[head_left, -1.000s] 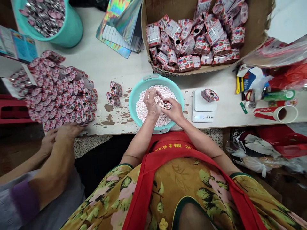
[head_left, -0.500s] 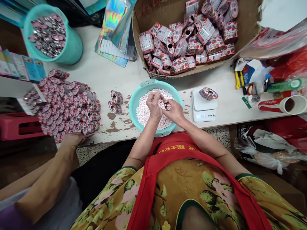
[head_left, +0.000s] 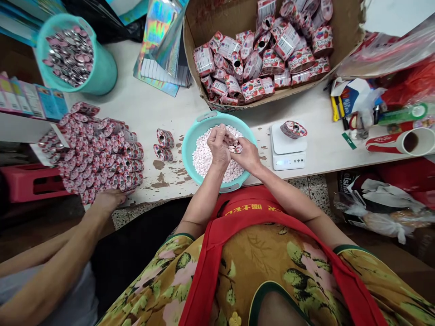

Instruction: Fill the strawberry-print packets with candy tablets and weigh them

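Note:
Over a turquoise basin (head_left: pixel 186 156) of small pale pink candies (head_left: pixel 203 158), my two hands meet. My right hand (head_left: pixel 247 155) is closed round a small strawberry-printed container (head_left: pixel 238 148), mostly hidden by the fingers. Against its opening, my left hand (head_left: pixel 218 146) is cupped with bent fingers, and a few candies show between the two palms. Right of the basin, one printed container (head_left: pixel 293 129) rests on a white scale (head_left: pixel 288 154). Two more containers (head_left: pixel 165 138) stand to the basin's left.
A cardboard box (head_left: pixel 217 105) of printed containers stands behind the basin. Stacked containers (head_left: pixel 102 154) fill the left, where a co-worker's hand (head_left: pixel 109 199) touches them. A turquoise bucket (head_left: pixel 105 68) holds silvery and pink pieces. A paper cup (head_left: pixel 387 144) lies at right.
My hands stay together over the basin, with the left fingers slightly more opened over the candies. The view has shifted slightly. The co-worker's hand remains at the stack.

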Demonstrator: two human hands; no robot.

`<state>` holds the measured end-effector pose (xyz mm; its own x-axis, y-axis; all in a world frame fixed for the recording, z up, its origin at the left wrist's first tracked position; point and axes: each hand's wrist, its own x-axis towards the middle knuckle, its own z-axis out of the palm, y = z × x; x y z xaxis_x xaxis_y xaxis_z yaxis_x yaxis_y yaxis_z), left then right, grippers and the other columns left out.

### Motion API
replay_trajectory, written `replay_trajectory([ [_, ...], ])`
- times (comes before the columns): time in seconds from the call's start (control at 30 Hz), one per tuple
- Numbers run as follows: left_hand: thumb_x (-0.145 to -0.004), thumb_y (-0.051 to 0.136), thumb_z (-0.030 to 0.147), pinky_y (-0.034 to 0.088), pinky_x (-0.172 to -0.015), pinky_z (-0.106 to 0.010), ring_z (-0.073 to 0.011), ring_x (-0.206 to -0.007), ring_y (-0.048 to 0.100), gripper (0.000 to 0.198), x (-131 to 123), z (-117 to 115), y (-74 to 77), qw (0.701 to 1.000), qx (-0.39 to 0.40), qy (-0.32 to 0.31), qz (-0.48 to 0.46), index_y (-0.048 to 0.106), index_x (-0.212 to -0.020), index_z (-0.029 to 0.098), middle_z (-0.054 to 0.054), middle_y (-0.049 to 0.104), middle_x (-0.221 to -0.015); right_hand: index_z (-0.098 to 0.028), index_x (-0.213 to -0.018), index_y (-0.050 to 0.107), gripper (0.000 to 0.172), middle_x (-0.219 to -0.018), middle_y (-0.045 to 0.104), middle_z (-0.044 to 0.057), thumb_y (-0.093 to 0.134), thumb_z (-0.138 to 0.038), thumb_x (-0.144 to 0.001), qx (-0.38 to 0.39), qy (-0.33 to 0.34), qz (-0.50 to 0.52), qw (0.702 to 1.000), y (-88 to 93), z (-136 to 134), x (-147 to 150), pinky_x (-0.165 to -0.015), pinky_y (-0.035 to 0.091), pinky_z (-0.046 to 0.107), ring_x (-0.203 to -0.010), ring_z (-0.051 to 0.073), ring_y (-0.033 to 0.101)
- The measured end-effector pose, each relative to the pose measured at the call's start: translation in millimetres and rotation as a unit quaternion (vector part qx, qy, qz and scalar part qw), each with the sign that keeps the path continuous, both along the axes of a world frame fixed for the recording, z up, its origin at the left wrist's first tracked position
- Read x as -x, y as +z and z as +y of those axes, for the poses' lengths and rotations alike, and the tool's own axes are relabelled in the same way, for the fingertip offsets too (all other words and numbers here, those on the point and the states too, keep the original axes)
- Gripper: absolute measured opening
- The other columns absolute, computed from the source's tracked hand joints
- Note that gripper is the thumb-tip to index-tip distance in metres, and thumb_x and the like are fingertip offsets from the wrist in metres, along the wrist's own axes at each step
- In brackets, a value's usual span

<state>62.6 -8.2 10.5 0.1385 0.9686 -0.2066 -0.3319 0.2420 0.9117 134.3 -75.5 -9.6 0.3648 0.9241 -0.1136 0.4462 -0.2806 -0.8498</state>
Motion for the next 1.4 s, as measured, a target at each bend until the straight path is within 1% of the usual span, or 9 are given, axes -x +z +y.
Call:
replay_trajectory([
  [0.43,-0.088,0.06,0.057,0.032,-0.043,-0.021,-0.0094,-0.053,0.05,0.045,14.0,2.8,19.1,0.995,0.018,-0.098,-0.009,0.047,-0.066,0.02,0.002,0.044,-0.059,-0.019,-0.092,0.065,0.03,-0.091,0.068,0.001,0.072,-0.027,-0.065,-0.07,-0.009,0.166,0.984,-9.4,-8.4,-1.6,-0.082,0.048,0.032,-0.086,0.02,0.062],
  [0.57,-0.092,0.049,0.06,0.035,-0.049,-0.021,-0.0115,-0.065,0.055,0.042,45.4,28.5,-3.6,0.988,-0.012,-0.102,0.116,0.052,-0.077,0.02,-0.002,0.054,-0.072,-0.019,-0.102,0.067,0.042,-0.101,0.07,0.003,0.078,-0.033,-0.064,-0.105,-0.007,0.265,0.959,-7.8,-22.3,-11.4,-0.091,0.049,0.034,-0.096,0.021,0.065],
  [0.73,-0.085,0.062,0.033,0.047,-0.083,-0.033,-0.0268,-0.112,0.055,0.021,64.5,23.9,-54.0,0.813,-0.071,-0.262,0.515,0.065,-0.101,0.021,-0.011,0.063,-0.117,-0.02,-0.1,0.067,0.044,-0.102,0.071,0.003,0.082,-0.038,-0.064,-0.102,0.004,0.301,0.948,-2.6,-34.0,-20.3,-0.092,0.05,0.036,-0.096,0.021,0.065],
  [0.87,-0.087,0.054,0.025,0.046,-0.086,-0.036,-0.0287,-0.109,0.057,0.024,55.5,5.3,-70.8,0.701,-0.12,-0.348,0.611,0.066,-0.107,0.022,-0.011,0.064,-0.117,-0.02,-0.102,0.067,0.044,-0.101,0.071,0.003,0.081,-0.039,-0.065,-0.102,-0.003,0.299,0.949,-4.2,-38.0,-20.9,-0.09,0.05,0.035,-0.094,0.02,0.065],
  [1.0,-0.08,0.06,0.023,0.045,-0.066,-0.029,-0.0206,-0.077,0.06,0.013,61.0,7.0,-69.6,0.774,-0.065,-0.347,0.526,0.065,-0.092,0.02,-0.006,0.065,-0.087,-0.02,-0.101,0.066,0.043,-0.1,0.07,0.003,0.08,-0.038,-0.065,-0.099,-0.001,0.285,0.953,-7.0,-35.3,-19.7,-0.089,0.05,0.034,-0.094,0.02,0.065],
  [1.1,-0.077,0.063,0.026,0.038,-0.052,-0.023,-0.0133,-0.057,0.053,0.021,77.4,16.8,-62.6,0.877,0.038,-0.278,0.39,0.061,-0.096,0.019,0.0,0.057,-0.071,-0.02,-0.099,0.066,0.039,-0.1,0.07,0.003,0.077,-0.039,-0.067,-0.093,0.005,0.245,0.965,-8.8,-26.4,-17.8,-0.09,0.05,0.035,-0.095,0.021,0.065],
  [1.2,-0.075,0.067,0.032,0.032,-0.046,-0.021,-0.0105,-0.053,0.051,0.028,88.9,20.8,-48.1,0.934,0.06,-0.195,0.294,0.06,-0.098,0.019,0.002,0.056,-0.07,-0.021,-0.099,0.066,0.034,-0.102,0.07,0.003,0.075,-0.033,-0.068,-0.088,0.02,0.176,0.98,-12.5,-17.2,-15.4,-0.091,0.049,0.036,-0.097,0.022,0.065],
  [1.3,-0.076,0.069,0.032,0.036,-0.052,-0.022,-0.0108,-0.06,0.053,0.021,85.7,15.8,-30.0,0.926,-0.038,-0.19,0.324,0.064,-0.093,0.02,0.001,0.06,-0.076,-0.022,-0.099,0.067,0.032,-0.103,0.07,0.004,0.073,-0.027,-0.068,-0.077,0.033,0.113,0.99,-17.8,-11.6,-11.1,-0.091,0.048,0.038,-0.099,0.024,0.064],
  [1.4,-0.079,0.067,0.023,0.043,-0.07,-0.026,-0.0153,-0.077,0.058,0.011,72.4,7.1,-16.2,0.866,-0.147,-0.237,0.415,0.068,-0.09,0.021,-0.002,0.066,-0.087,-0.022,-0.099,0.066,0.03,-0.102,0.069,0.004,0.07,-0.022,-0.069,-0.058,0.041,0.074,0.995,-21.8,-8.2,-5.7,-0.091,0.048,0.038,-0.1,0.025,0.063],
])
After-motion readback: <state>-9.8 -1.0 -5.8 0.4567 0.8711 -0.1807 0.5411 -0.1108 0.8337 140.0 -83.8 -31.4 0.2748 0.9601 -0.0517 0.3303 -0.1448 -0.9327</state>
